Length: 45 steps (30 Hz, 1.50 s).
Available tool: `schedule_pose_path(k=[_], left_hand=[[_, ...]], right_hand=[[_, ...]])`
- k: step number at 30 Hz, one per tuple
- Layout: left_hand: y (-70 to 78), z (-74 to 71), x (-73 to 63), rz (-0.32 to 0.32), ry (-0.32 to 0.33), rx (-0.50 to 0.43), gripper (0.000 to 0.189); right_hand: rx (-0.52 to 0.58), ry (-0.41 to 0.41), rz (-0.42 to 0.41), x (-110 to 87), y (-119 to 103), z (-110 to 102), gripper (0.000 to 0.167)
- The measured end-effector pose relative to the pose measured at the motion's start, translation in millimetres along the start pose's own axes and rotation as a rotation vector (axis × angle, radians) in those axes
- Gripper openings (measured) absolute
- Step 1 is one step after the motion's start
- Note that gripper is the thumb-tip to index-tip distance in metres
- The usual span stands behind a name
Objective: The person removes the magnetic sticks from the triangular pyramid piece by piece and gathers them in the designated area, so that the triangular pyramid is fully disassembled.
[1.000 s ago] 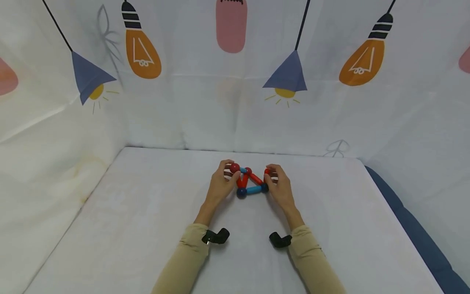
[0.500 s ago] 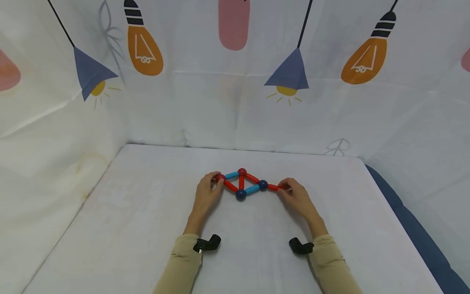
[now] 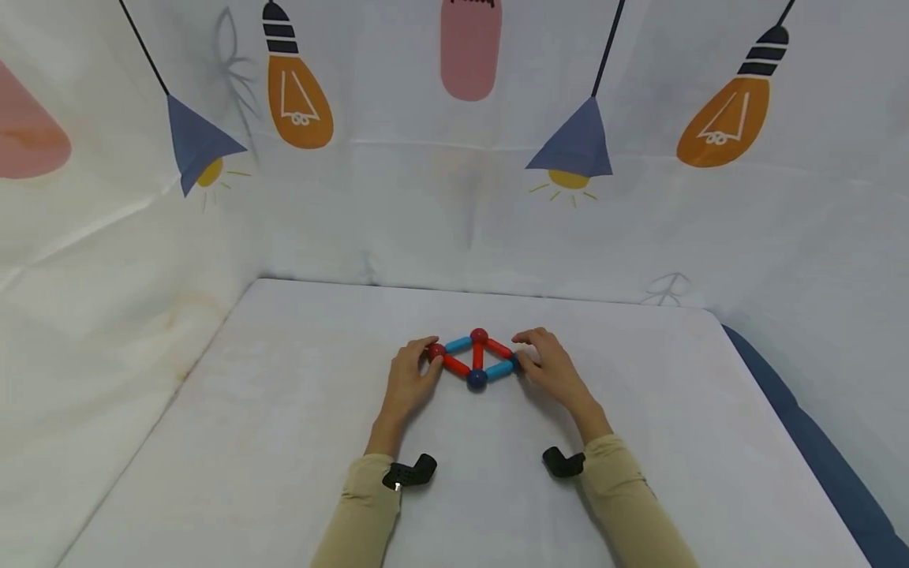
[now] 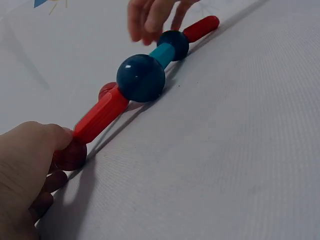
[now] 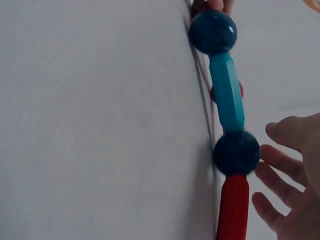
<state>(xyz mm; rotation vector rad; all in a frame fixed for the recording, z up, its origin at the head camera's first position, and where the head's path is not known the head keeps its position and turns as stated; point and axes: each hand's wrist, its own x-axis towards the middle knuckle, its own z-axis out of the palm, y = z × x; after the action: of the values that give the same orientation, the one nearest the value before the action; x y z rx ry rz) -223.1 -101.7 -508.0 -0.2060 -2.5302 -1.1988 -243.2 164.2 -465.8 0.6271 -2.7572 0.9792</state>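
Observation:
A flat diamond of magnetic rods and balls lies on the white table [image 3: 319,442]. My left hand [image 3: 409,380] pinches the red ball [image 3: 436,352] at its left corner. Another red ball [image 3: 479,336] marks the far corner, and a dark blue ball [image 3: 476,379] the near one. Red rods and light blue rods [image 3: 500,370] join them, one red rod [image 3: 478,356] crossing the middle. My right hand [image 3: 561,377] hovers around the right corner's dark blue ball [image 5: 236,153], thumb and fingers spread. From that ball a loose-ended red rod [image 4: 201,29] sticks out, hidden behind the hand in the head view.
White cloth walls [image 3: 426,213] with printed lamps and bulbs rise behind and left of the table. Dark blue padding [image 3: 802,426] runs along the right edge. A black wrist camera [image 3: 412,472] sits on each sleeve.
The diamond has come down from folded to flat, its left corner swinging outward. My right hand first drew the end red rod out to the right, then let go and moved back beside the dark blue ball.

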Motion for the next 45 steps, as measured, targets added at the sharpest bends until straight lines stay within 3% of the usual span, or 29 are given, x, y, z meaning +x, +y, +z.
schedule_pose_path(k=[5, 10, 15, 22, 30, 33, 37, 45], left_hand=[[1.1, 4.8, -1.6, 0.014, -0.005, 0.005, 0.038], [1.6, 7.0, -1.5, 0.043, 0.008, -0.012, 0.036], [2.2, 5.6, -0.5, 0.058, 0.002, -0.035, 0.034], [4.3, 0.3, 0.8, 0.063, 0.006, -0.065, 0.029], [-1.5, -1.9, -0.4, 0.081, 0.006, -0.024, 0.029], [-3.7, -4.4, 0.3, 0.088, 0.006, -0.024, 0.029], [-2.5, -5.8, 1.5, 0.078, 0.014, -0.019, 0.028], [2.1, -2.4, -1.5, 0.013, 0.005, -0.043, 0.028]], right_hand=[[-0.041, -0.069, -0.133, 26.6, -21, 21, 0.029], [-0.151, -0.142, -0.250, 45.0, -38, 38, 0.032], [-0.238, -0.170, -0.216, 51.0, -46, 45, 0.024], [-0.264, -0.119, -0.104, 53.3, -45, 45, 0.025], [-0.171, 0.003, -0.170, 37.2, -49, 45, 0.030], [-0.205, -0.041, -0.205, 27.7, -55, 47, 0.028], [-0.266, -0.135, -0.189, 17.3, -60, 49, 0.029], [-0.237, -0.159, -0.119, 5.7, -62, 53, 0.030]])
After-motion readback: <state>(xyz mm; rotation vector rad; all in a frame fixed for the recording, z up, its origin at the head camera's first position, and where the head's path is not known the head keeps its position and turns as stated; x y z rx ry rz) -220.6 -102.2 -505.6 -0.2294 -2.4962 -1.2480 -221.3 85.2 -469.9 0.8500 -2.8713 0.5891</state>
